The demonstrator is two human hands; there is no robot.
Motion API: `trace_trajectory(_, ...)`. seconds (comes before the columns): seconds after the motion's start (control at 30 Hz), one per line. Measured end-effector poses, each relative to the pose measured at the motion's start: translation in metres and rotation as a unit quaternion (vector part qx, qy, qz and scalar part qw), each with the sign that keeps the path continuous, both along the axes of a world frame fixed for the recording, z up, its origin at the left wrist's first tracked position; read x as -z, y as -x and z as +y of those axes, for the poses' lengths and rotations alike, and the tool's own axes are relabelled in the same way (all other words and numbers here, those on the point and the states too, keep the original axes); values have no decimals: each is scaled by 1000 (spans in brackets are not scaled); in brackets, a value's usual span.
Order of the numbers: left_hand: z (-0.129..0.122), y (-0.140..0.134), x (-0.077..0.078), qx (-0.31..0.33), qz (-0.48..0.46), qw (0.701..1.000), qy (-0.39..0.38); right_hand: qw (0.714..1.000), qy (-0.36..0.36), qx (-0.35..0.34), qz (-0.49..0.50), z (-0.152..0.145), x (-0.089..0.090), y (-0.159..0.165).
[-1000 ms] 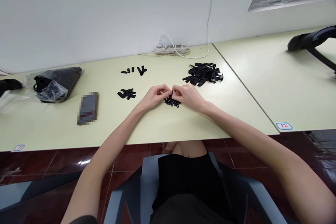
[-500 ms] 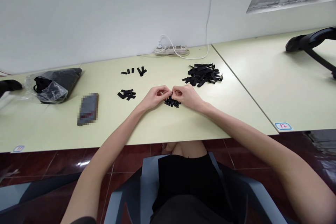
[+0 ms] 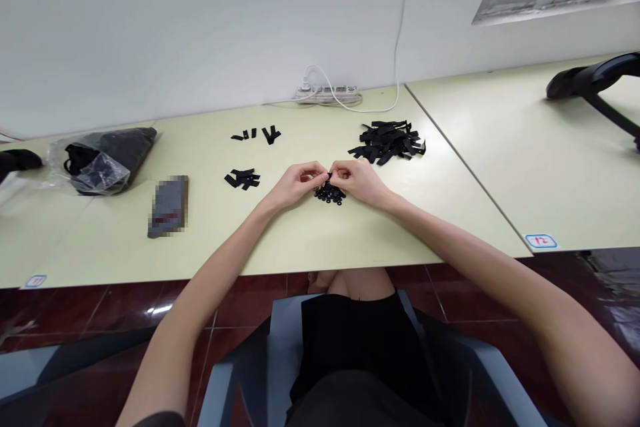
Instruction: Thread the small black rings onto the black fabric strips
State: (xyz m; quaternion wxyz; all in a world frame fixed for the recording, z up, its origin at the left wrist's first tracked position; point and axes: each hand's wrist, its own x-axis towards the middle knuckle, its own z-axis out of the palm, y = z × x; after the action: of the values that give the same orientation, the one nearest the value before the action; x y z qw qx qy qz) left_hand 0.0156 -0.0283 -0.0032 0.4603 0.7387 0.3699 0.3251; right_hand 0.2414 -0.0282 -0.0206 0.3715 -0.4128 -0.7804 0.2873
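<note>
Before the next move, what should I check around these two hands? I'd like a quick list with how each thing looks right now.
1. Left hand and right hand close together at the small black rings: ok.
2. A small black piece gripped securely between the fingertips: cannot tell; only a dark bit shows there.
3. Right hand clear of the large pile of black strips: cannot tell; they nearly meet in this view.
4. Smaller strip group apart from the left hand: ok.
5. White cable away from both hands: ok, it lies behind them near the wall.
</note>
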Motion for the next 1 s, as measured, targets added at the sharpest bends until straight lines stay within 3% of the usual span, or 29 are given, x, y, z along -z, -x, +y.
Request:
trace_trajectory(0.3, 1, -4, 0, -22, -26, 999, 2, 999, 20, -3, -47, -7, -1, 7)
trace_trajectory(0.77, 2, -2, 4, -25, -11, 1000, -6, 994, 97, -45, 8, 0, -4, -1)
trace_trajectory(1.0, 1, -3, 4, -37, -17, 999, -8, 997, 74, -24, -20, 0, -8, -5)
